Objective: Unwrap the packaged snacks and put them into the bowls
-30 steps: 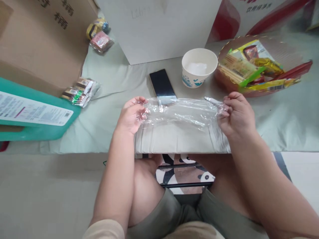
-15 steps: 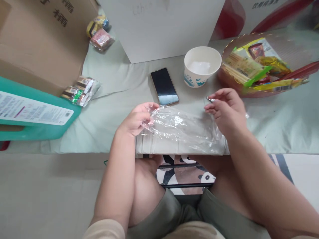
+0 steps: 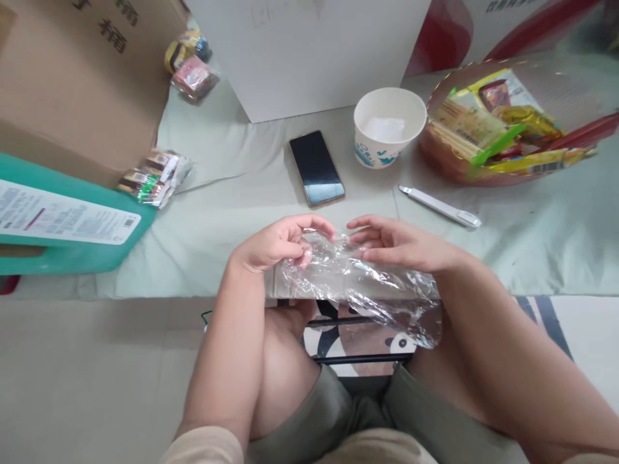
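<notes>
A crumpled clear plastic bag (image 3: 372, 283) lies at the table's front edge, its lower right part hanging over my knees. My left hand (image 3: 285, 243) holds the upper left part of the bag between thumb and curled fingers, with the index finger arched above. Opposite it, my right hand (image 3: 399, 245) has its fingers stretched out and apart, close over the bag's upper edge; whether the fingertips touch the film I cannot tell. Beyond my right hand a white utility knife (image 3: 440, 207) rests on the cloth.
A phone (image 3: 317, 167) lies behind the bag, beside a paper bowl (image 3: 387, 138). To the right stands a clear basket (image 3: 435, 151) of snack packets. A white box (image 3: 319, 58) is at the back, a brown carton (image 3: 82, 84) and green container (image 3: 97, 254) at left, near small wrapped packets (image 3: 157, 177).
My right hand has let go of the utility knife, now on the table, and moved left to the bag. The bag's right part has slid down over the table edge.
</notes>
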`<state>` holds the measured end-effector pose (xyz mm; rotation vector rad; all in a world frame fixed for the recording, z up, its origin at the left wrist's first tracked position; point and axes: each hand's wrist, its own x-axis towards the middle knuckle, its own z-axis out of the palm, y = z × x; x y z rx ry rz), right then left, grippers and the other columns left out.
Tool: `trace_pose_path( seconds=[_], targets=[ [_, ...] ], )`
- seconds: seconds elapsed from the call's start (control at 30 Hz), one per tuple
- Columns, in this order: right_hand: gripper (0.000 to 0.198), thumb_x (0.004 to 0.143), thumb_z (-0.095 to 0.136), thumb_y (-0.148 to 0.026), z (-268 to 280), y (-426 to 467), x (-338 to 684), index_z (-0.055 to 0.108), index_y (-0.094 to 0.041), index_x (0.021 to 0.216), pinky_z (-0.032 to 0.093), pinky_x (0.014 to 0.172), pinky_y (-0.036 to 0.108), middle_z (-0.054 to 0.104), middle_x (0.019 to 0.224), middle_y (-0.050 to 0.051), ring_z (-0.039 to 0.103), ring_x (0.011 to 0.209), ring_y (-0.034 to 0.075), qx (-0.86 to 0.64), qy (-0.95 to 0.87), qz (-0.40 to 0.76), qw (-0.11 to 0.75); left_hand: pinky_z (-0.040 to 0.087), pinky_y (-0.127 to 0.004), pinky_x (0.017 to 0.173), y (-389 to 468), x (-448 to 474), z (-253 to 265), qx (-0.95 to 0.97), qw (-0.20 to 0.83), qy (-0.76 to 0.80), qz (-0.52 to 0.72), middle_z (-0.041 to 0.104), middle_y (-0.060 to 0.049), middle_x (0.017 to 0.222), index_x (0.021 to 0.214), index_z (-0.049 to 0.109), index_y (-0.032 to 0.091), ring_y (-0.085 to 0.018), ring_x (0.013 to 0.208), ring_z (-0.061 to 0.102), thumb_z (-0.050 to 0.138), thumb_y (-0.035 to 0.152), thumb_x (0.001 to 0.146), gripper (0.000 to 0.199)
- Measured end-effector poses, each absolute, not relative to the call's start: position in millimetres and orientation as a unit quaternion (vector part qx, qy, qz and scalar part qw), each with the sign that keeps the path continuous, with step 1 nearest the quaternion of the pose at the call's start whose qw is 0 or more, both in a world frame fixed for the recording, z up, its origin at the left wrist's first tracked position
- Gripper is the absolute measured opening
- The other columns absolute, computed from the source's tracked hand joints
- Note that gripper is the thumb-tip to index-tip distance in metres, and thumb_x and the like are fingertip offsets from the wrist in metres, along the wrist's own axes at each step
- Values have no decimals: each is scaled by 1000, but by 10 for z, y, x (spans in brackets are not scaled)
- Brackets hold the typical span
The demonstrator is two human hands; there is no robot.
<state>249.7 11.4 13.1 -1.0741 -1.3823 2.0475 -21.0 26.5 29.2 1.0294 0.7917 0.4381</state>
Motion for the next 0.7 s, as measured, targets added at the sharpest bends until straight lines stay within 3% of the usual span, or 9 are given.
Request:
trace_pose_path(
  seconds=[0.1, 0.17, 0.27, 0.33, 0.4, 0.5, 0.6, 0.7],
  targets=[
    [17, 86, 74, -36, 181, 97, 2456, 71, -20, 92, 43, 52, 22, 69, 69, -3, 56, 57, 9, -366, -593, 707, 121, 42, -22, 46, 274, -187, 276, 484, 758, 376, 223, 76, -9, 106, 103, 72, 17, -8, 48, 61, 69, 5, 61, 44],
    [28, 93, 65, -39, 198, 97, 2443, 67, -19, 73, 37, 50, 22, 60, 58, -4, 47, 51, 8, -362, -630, 680, 99, 39, -21, 44, 311, -181, 248, 472, 711, 422, 305, 76, -6, 99, 98, 70, 18, -6, 47, 57, 65, 3, 58, 43],
    [31, 94, 61, -42, 194, 101, 2450, 68, -19, 75, 34, 47, 22, 57, 53, -5, 44, 49, 8, -395, -620, 664, 136, 27, -18, 40, 403, -215, 211, 377, 567, 503, 533, 64, 3, 76, 82, 63, 20, -2, 42, 41, 56, 1, 53, 35],
    [29, 92, 64, -45, 179, 98, 2457, 69, -20, 78, 33, 45, 22, 57, 53, -5, 43, 47, 8, -412, -600, 666, 163, 23, -17, 39, 452, -246, 206, 301, 512, 522, 612, 55, 6, 67, 76, 57, 21, -2, 40, 35, 54, 2, 54, 29],
    [29, 90, 67, -47, 159, 89, 2453, 68, -20, 79, 32, 43, 22, 59, 55, -4, 44, 45, 8, -429, -572, 671, 197, 26, -17, 39, 461, -241, 209, 273, 532, 533, 599, 55, 5, 66, 75, 56, 21, -3, 41, 39, 57, 5, 59, 23],
    [31, 85, 73, -52, 117, 77, 2410, 68, -22, 85, 39, 44, 24, 65, 61, -3, 52, 45, 10, -456, -505, 672, 292, 43, -18, 46, 401, -135, 195, 315, 591, 553, 496, 64, 1, 75, 82, 63, 19, -7, 51, 58, 66, 18, 74, 8],
    [38, 82, 75, -61, 77, 64, 2340, 68, -25, 90, 52, 53, 28, 71, 70, 0, 63, 54, 14, -443, -442, 679, 384, 58, -23, 68, 318, 21, 145, 353, 651, 537, 404, 74, -8, 96, 96, 69, 16, -15, 78, 74, 73, 36, 85, 24],
    [45, 80, 74, -68, 58, 42, 2292, 69, -26, 96, 58, 59, 33, 75, 86, 2, 69, 65, 18, -409, -422, 695, 415, 61, -26, 81, 269, 127, 103, 337, 719, 472, 384, 76, -12, 115, 108, 69, 17, -18, 97, 76, 76, 47, 86, 39]
  ],
)
